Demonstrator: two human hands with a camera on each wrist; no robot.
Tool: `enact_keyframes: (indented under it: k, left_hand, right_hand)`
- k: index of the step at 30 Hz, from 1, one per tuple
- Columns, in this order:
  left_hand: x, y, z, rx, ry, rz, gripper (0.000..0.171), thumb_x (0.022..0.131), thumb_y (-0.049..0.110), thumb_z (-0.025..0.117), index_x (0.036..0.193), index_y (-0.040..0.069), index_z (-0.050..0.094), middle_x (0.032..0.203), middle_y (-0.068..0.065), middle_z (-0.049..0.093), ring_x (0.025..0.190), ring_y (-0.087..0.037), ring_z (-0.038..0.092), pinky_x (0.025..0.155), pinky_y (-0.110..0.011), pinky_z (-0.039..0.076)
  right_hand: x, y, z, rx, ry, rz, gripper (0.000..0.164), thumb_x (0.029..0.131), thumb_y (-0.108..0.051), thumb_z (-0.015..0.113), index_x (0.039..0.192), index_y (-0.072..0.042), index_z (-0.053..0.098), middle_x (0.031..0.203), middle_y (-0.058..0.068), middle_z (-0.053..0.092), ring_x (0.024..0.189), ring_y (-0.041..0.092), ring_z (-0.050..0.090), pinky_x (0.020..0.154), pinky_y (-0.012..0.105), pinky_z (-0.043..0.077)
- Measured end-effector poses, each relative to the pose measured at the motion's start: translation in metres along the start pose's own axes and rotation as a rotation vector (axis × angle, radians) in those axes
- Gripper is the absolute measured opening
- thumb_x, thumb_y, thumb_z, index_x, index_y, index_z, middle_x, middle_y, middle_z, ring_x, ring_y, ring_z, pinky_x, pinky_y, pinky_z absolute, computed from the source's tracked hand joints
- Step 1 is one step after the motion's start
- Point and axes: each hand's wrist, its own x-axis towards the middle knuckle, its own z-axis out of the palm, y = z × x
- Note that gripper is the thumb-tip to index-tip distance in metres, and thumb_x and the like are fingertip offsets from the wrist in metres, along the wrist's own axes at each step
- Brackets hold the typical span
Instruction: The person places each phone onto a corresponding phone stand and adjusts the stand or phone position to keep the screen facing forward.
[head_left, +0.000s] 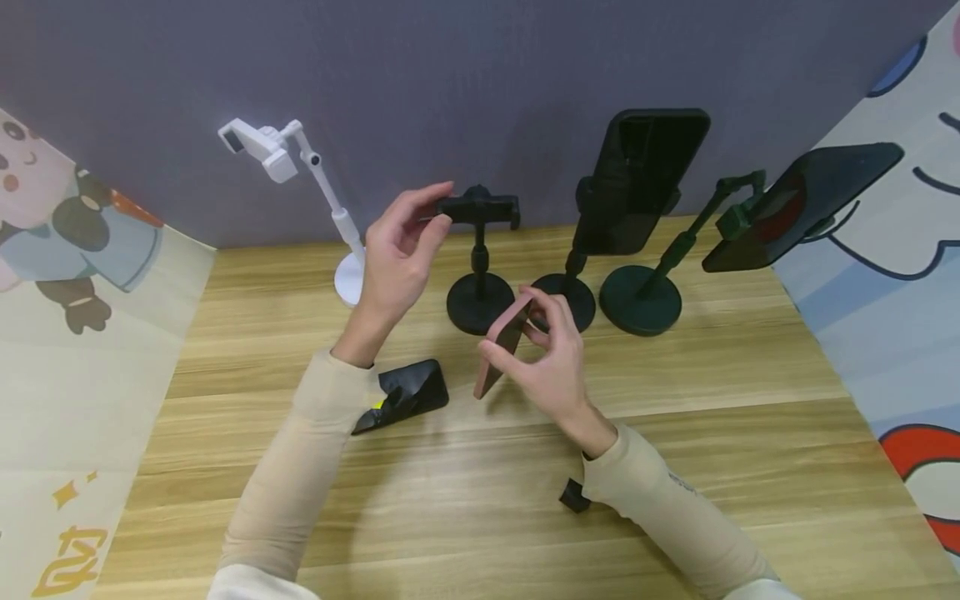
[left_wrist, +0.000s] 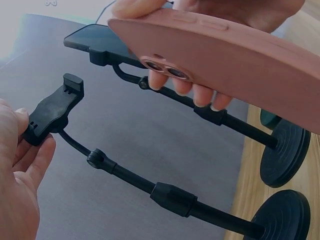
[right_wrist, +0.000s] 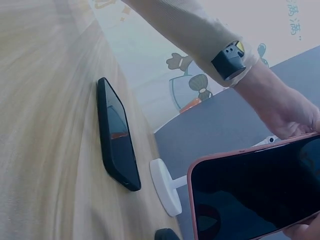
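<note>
A white stand rises at ten o'clock on the tabletop; a green stand (dark phone aboard) occupies two o'clock.

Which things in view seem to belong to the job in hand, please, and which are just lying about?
In the job, it seems:
pink phone, in the right hand;
empty black phone stand, gripped by the left hand.

Apparently not:
black phone, lying flat;
empty white phone stand;
phone-loaded black stand;
phone-loaded dark green stand.
</note>
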Motion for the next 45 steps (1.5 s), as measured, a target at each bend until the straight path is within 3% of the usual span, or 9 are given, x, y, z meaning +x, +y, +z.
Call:
enact_keyframes:
  k: [3, 10, 14, 18, 24, 33, 39, 45]
  left_hand:
    - [-0.002, -0.008, -0.002, 0.001, -0.001, -0.009, 0.031, 0.089, -0.006, 0.056, 0.118, -0.014, 0.057, 0.109, -0.024, 0.060, 0.096, -0.022, 0.060, 0.083, -0.028, 0.052]
    - [-0.004, -0.012, -0.004, 0.022, 0.003, -0.002, 0.032, 0.090, -0.001, 0.057, 0.121, -0.010, 0.059, 0.108, -0.020, 0.061, 0.095, -0.024, 0.060, 0.084, -0.029, 0.053]
    - [-0.004, -0.011, -0.003, 0.035, 0.008, -0.005, 0.032, 0.089, -0.001, 0.058, 0.121, -0.009, 0.059, 0.106, -0.019, 0.061, 0.093, -0.023, 0.061, 0.082, -0.028, 0.053]
    - [-0.004, -0.012, -0.003, 0.036, 0.013, -0.006, 0.032, 0.089, -0.001, 0.057, 0.120, -0.009, 0.059, 0.105, -0.019, 0.061, 0.092, -0.023, 0.061, 0.082, -0.028, 0.053]
    - [-0.003, -0.011, 0.000, 0.019, 0.021, -0.008, 0.030, 0.089, -0.003, 0.056, 0.118, -0.010, 0.059, 0.104, -0.019, 0.060, 0.091, -0.021, 0.060, 0.081, -0.026, 0.053]
    - [-0.003, 0.008, 0.005, 0.040, 0.032, -0.005, 0.028, 0.088, -0.009, 0.054, 0.114, -0.018, 0.057, 0.098, -0.025, 0.058, 0.087, -0.017, 0.059, 0.077, -0.023, 0.051]
    - [-0.006, -0.009, 0.002, 0.055, 0.038, -0.016, 0.030, 0.090, 0.002, 0.056, 0.117, -0.010, 0.060, 0.101, -0.018, 0.060, 0.087, -0.018, 0.059, 0.076, -0.022, 0.052]
    - [-0.003, 0.013, 0.006, 0.082, 0.033, -0.054, 0.029, 0.090, -0.002, 0.054, 0.115, -0.017, 0.057, 0.100, -0.025, 0.057, 0.088, -0.017, 0.059, 0.078, -0.025, 0.052]
  right_hand:
    - [0.003, -0.010, 0.000, 0.016, -0.006, -0.014, 0.074, 0.062, -0.014, 0.084, 0.129, -0.005, 0.053, 0.113, 0.010, 0.052, 0.096, 0.023, 0.054, 0.081, 0.035, 0.055]
    - [0.016, -0.048, -0.002, 0.086, 0.004, -0.098, 0.069, 0.067, -0.018, 0.081, 0.122, 0.011, 0.052, 0.105, 0.023, 0.051, 0.087, 0.035, 0.052, 0.070, 0.053, 0.054]
    - [0.019, -0.054, -0.004, 0.098, -0.008, -0.107, 0.069, 0.068, -0.018, 0.081, 0.121, 0.013, 0.051, 0.104, 0.025, 0.050, 0.086, 0.037, 0.051, 0.069, 0.056, 0.053]
    - [0.022, -0.057, -0.004, 0.109, -0.015, -0.128, 0.073, 0.072, -0.032, 0.078, 0.122, 0.014, 0.050, 0.104, 0.026, 0.050, 0.087, 0.033, 0.052, 0.067, 0.057, 0.053]
    - [0.030, -0.066, -0.004, 0.104, 0.000, -0.155, 0.082, 0.076, -0.048, 0.070, 0.121, 0.017, 0.050, 0.102, 0.028, 0.050, 0.087, 0.029, 0.053, 0.066, 0.054, 0.054]
    - [0.043, -0.072, -0.004, 0.104, 0.008, -0.230, 0.079, 0.076, -0.046, 0.072, 0.122, 0.015, 0.050, 0.104, 0.024, 0.051, 0.090, 0.026, 0.057, 0.072, 0.042, 0.057]
    - [0.054, -0.063, -0.005, 0.089, 0.031, -0.291, 0.080, 0.071, -0.045, 0.076, 0.126, 0.008, 0.052, 0.107, 0.018, 0.053, 0.090, 0.022, 0.057, 0.072, 0.036, 0.057]
    - [0.069, -0.077, -0.009, 0.053, 0.041, -0.336, 0.083, 0.073, -0.048, 0.073, 0.123, 0.013, 0.051, 0.105, 0.023, 0.052, 0.091, 0.023, 0.058, 0.070, 0.042, 0.057]
